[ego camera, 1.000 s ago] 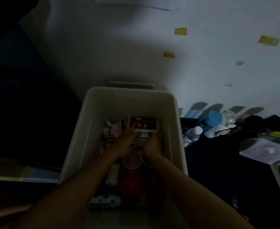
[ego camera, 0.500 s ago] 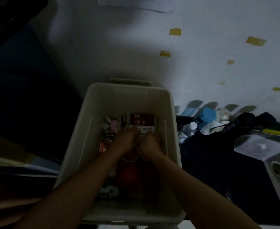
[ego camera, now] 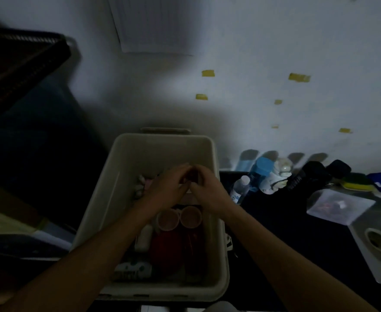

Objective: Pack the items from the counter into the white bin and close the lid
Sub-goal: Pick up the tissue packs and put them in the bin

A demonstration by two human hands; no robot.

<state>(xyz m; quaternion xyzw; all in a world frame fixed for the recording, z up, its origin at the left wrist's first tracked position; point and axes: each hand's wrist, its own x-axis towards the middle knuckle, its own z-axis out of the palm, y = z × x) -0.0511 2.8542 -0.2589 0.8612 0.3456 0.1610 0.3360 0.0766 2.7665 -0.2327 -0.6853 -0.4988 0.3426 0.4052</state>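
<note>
Now that left hand point(ego camera: 169, 188) and right hand point(ego camera: 209, 192) uncover the cups point(ego camera: 168, 219), grip is unclear.

Only the person's two arms show, entering from the lower edge of the head view. Left forearm point(ego camera: 95, 255): bare along its whole visible length, no cloth on it up to the wrist. Right forearm point(ego camera: 286, 255): likewise bare to the wrist. Both look broad at the lower frame edge and taper toward the wrists under the wide-angle lens. Left hand point(ego camera: 167, 188) and right hand point(ego camera: 209, 192): bare. The light is very dim and the hands are slightly blurred. Nails, fine marks and anything thin worn on fingers or wrists cannot be made out.
</note>
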